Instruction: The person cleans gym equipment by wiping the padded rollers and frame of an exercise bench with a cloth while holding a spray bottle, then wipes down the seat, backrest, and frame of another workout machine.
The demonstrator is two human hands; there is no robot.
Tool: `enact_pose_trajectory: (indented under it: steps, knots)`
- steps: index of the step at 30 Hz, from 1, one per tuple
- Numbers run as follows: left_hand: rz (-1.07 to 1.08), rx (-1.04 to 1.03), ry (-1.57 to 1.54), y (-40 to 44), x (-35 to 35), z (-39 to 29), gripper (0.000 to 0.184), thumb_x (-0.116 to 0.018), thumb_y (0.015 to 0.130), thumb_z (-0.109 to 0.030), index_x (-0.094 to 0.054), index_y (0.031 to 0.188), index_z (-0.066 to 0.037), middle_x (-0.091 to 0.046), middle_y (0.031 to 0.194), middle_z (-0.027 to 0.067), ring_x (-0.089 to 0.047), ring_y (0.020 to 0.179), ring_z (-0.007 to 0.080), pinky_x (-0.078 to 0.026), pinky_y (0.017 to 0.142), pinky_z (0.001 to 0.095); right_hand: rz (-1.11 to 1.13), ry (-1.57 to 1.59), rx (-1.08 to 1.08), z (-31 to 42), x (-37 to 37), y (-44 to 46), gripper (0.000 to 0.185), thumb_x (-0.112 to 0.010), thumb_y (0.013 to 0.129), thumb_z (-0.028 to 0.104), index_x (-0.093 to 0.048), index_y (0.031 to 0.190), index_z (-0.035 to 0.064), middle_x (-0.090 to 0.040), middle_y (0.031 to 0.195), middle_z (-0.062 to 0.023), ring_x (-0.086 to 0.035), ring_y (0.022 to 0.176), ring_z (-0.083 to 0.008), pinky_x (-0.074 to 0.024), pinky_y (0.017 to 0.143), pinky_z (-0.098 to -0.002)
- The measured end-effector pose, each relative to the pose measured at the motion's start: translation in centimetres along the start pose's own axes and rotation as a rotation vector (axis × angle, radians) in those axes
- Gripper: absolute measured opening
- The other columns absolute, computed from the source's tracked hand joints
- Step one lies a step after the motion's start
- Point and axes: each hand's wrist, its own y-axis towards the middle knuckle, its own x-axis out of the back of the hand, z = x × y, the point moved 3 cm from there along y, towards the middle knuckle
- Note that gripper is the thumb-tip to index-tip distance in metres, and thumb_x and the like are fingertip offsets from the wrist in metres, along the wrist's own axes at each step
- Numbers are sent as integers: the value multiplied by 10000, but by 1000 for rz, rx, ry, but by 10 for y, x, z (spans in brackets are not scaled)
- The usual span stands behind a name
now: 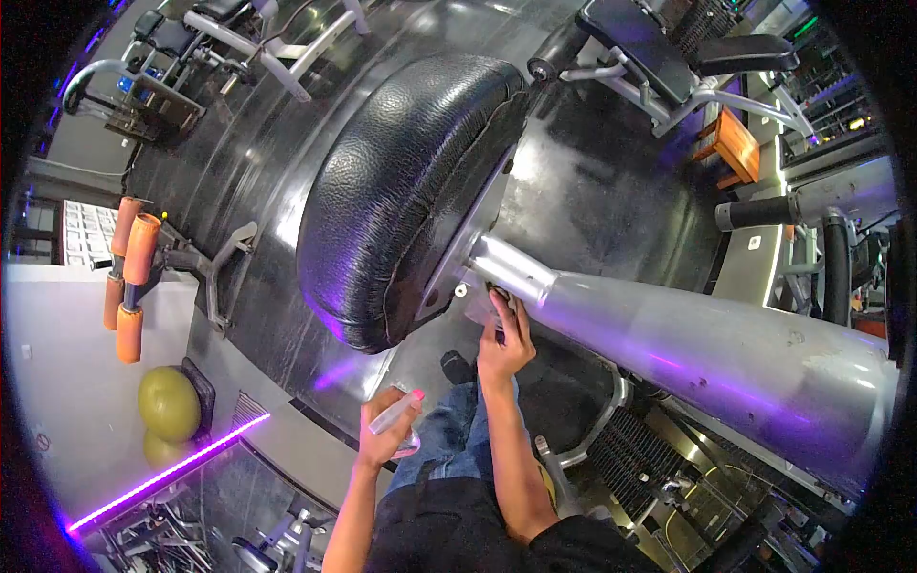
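My left hand (380,435) is closed around a clear spray bottle (390,416) with a pink tip, held low in front of my legs. My right hand (506,342) reaches up to the underside of a silver metal tube (516,270). Its fingers are pressed together on a pale, cloth-like piece (482,311), partly hidden by them. Above both hands is a thick black padded cushion (401,181), stitched along its side and fixed to the tube by a metal bracket (449,277).
The wide silver machine arm (726,358) runs off to the right. Orange foam rollers (141,250) and a green exercise ball (169,402) are on the left. A black bench (635,48) and a wooden box (734,145) stand at the back right. A weight stack (635,458) is at the lower right.
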Motion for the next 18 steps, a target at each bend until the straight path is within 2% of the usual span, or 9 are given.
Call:
enact_pose_trajectory:
  steps: [3,4,7,9,12,14,15,17,18]
  knots:
    - [-8,20,26,2,-2,-1,273,-665,868,-246,-635,776,10,-576,641,34,-535,498,91,-393,469,258,73,-71,79,-12,-8,-4,495,-668,681,-86,-724,1074,210,-664,1152,-102,-654,1035,-288,-539,847,-358]
    - [-8,17,25,4,-2,1,273,-665,868,-246,-635,776,10,-576,641,34,-535,498,91,-393,469,258,190,-142,76,-19,-13,-6,526,-668,679,-75,-708,1107,228,-651,1186,-65,-662,998,-279,-546,822,-345]
    - [6,17,22,4,1,10,272,-667,857,-245,-635,769,10,-562,640,41,-531,509,95,-387,477,267,327,-239,109,-40,-34,-13,547,-677,684,-55,-689,1136,251,-637,1216,-22,-667,962,-269,-549,785,-343]
    - [-6,-16,9,4,3,13,271,-670,847,-242,-633,761,12,-550,639,48,-523,519,100,-379,482,280,296,-202,135,-61,-54,-25,522,-673,706,-25,-683,1141,265,-632,1225,3,-670,945,-259,-545,774,-350]
    - [-34,5,25,2,5,11,269,-664,846,-238,-630,757,14,-540,638,51,-511,516,101,-370,481,284,292,-159,108,-79,-71,-41,617,-719,657,12,-652,1181,330,-662,1150,-9,-656,874,-290,-523,770,-415]
    - [-34,-10,24,2,5,14,268,-665,844,-237,-629,757,14,-536,635,51,-511,520,104,-372,485,286,639,-333,-344,-101,-81,-54,518,-697,734,48,-637,1216,230,-653,1171,-74,-640,992,-287,-502,849,-404]
    - [-32,-27,25,2,6,15,268,-667,843,-236,-627,756,14,-532,631,51,-512,523,106,-374,489,289,638,-337,-343,-107,-84,-61,518,-697,734,48,-637,1216,230,-653,1171,-74,-640,992,-287,-502,849,-404]
    - [-35,-21,34,4,4,22,270,-670,841,-237,-625,753,14,-531,629,50,-514,530,108,-377,494,291,411,113,-620,-133,-97,-84,387,-630,852,125,-606,1236,83,-663,1103,-122,-627,1038,-255,-495,863,-373]
    - [-41,-10,48,5,3,24,272,-673,840,-238,-624,749,14,-530,626,49,-517,538,110,-379,499,293,241,502,-802,-153,-110,-102,373,-569,909,188,-575,1231,-1,-658,1056,-122,-632,1010,-237,-500,852,-338]
